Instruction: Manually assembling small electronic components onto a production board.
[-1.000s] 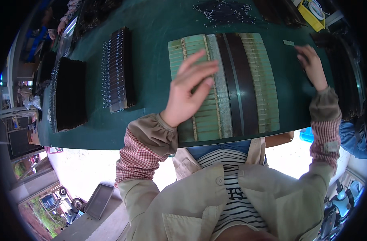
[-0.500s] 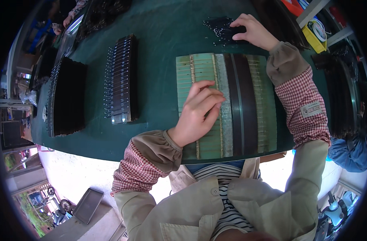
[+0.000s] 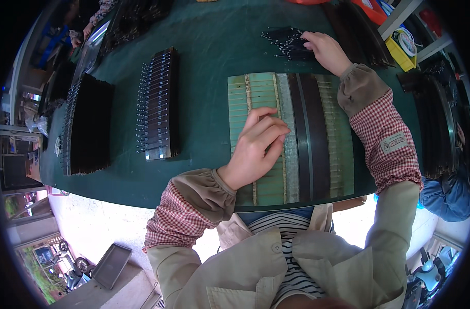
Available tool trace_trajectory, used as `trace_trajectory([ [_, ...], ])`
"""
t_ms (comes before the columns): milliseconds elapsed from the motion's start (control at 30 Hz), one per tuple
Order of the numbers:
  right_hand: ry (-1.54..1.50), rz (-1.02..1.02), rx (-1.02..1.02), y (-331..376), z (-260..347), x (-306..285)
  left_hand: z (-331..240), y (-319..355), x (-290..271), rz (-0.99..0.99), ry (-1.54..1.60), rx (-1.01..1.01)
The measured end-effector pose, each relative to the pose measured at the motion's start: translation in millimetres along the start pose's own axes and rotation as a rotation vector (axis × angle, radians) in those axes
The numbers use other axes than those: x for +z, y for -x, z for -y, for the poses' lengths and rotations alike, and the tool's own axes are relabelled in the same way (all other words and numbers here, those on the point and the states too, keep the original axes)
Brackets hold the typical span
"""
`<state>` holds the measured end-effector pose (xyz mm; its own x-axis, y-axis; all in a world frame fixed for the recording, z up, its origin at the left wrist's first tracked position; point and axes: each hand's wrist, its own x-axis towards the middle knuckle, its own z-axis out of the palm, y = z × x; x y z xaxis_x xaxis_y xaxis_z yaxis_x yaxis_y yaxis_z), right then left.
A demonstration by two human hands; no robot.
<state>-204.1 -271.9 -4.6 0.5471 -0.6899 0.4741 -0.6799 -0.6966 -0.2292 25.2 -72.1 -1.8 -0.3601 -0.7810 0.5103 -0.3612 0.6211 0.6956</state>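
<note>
Hands are well apart on the dark green worktop (image 3: pixel 209 46) right now. Left hand (image 3: pixel 256 148) lies on the green slotted board (image 3: pixel 260 98) directly in front of the person, fingers loosely curled and resting on its ribbed surface, tips reaching the pale grey strip that runs down the board's middle; nothing is gripped that I can see, it just presses flat there. Beside that strip run two long black bands (image 3: pixel 309 134), laid lengthwise down the board, and to their right another ribbed section in a paler tone. Right hand (image 3: pixel 325 50) is stretched out past the far edge of the board, fingers bent down into a loose heap of small black rods with pale tips (image 3: pixel 286 42); whether it has pinched any of them, I cannot tell, the fingertips are buried in the pile. Over to the left on the worktop sits a neat row of dark rods packed side by side (image 3: pixel 156 105), and further left a larger black stack (image 3: pixel 88 126) near the edge. Both forearms wear checked red sleeve covers with brown cuffs. Off at the right rim, a yellow tray (image 3: pixel 402 49) sits on shelving, with more dark stacks just below it.
</note>
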Motion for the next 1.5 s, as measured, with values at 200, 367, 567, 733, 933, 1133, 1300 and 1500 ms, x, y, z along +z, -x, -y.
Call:
trace_trajectory([
  [200,0.126,-0.045,-0.007,4.9,4.9,-9.6,-1.9,3.0,-0.3,-0.005,-0.008,0.005],
  [367,-0.385,-0.04,0.351,22.9,2.8,-44.5,1.9,3.4,-2.2,0.011,-0.012,-0.005],
  [567,-0.75,-0.274,0.438,108.6,33.0,-69.4,4.5,-2.4,-4.3,-0.041,-0.044,-0.022],
  [733,-0.882,-0.398,0.572,151.2,41.0,-48.1,5.1,-0.3,-1.6,-0.052,-0.068,-0.028],
  [933,-1.078,-0.4,0.686,143.3,59.4,-58.1,0.5,1.4,-7.3,-0.056,-0.057,-0.064],
  [1133,-1.322,-0.085,0.695,138.0,119.7,-76.3,-28.8,-5.7,-3.2,0.125,0.261,-0.364],
  [1300,-0.958,-0.347,0.496,153.8,113.1,-74.4,-32.0,-1.1,2.2,0.153,0.17,-0.221],
  [1500,-0.922,-0.322,0.577,179.0,89.0,-64.0,-29.1,3.1,4.0,0.131,0.111,-0.153],
])
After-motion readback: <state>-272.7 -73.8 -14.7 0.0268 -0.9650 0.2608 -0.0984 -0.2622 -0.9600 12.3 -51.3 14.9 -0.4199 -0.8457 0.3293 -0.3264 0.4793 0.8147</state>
